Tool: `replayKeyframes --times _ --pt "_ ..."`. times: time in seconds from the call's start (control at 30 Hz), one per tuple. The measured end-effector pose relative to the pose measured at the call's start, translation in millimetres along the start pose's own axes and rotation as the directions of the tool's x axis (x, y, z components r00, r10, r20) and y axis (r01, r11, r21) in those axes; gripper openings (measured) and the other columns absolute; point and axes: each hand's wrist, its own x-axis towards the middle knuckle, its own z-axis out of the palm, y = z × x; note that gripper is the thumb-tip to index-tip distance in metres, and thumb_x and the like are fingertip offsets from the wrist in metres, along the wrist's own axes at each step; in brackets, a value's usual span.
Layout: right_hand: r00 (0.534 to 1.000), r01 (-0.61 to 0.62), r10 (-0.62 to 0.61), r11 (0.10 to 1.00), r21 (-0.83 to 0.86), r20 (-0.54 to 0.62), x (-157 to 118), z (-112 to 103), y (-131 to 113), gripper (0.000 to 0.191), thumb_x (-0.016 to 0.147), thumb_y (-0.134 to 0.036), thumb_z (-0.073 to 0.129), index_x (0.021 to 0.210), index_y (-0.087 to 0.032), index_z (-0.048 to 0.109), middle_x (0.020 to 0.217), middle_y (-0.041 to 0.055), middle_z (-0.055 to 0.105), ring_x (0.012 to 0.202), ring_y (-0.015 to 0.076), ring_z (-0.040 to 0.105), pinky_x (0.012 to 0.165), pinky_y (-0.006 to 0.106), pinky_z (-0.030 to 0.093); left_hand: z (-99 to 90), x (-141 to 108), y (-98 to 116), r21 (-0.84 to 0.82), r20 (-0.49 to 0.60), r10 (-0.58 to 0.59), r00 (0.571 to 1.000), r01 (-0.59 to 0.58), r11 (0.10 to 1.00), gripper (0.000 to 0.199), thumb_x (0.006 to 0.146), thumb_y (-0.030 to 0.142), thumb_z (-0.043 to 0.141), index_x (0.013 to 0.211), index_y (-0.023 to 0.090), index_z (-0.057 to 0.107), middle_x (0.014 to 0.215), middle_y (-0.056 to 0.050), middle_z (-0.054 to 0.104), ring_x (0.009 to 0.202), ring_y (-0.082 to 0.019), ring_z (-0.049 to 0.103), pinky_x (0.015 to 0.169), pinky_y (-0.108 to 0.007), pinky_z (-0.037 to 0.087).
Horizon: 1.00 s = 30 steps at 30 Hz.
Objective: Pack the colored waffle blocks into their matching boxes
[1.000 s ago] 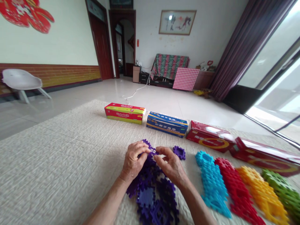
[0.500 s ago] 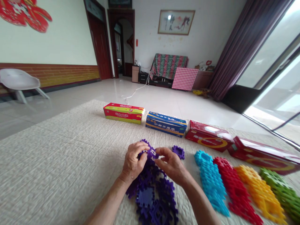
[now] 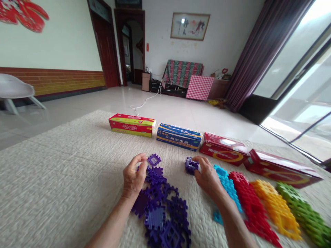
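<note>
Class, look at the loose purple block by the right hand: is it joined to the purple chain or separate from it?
Separate. The loose purple block lies on the mat at the right hand, with bare mat between it and the purple chain.

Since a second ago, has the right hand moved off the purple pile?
Yes. The right hand has gone rightward from the purple pile to a lone purple tile, near the blue box.
</note>
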Motion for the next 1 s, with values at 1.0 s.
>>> replayKeyframes --times 1.0 --pt "0.966 0.165 -0.199 0.966 0.197 0.163 -27 58 -70 0.043 0.083 -0.009 0.039 0.124 -0.02 0.046 0.123 0.0106 0.059 0.117 0.0215 0.054 0.101 0.042 0.042 3.0 -3 -1 0.424 0.484 0.114 0.868 -0.347 0.837 0.035 0.084 0.021 0.052 0.117 0.025 0.063 0.127 -0.004 0.064 0.128 -0.033 0.045 0.101 -0.052 0.035"
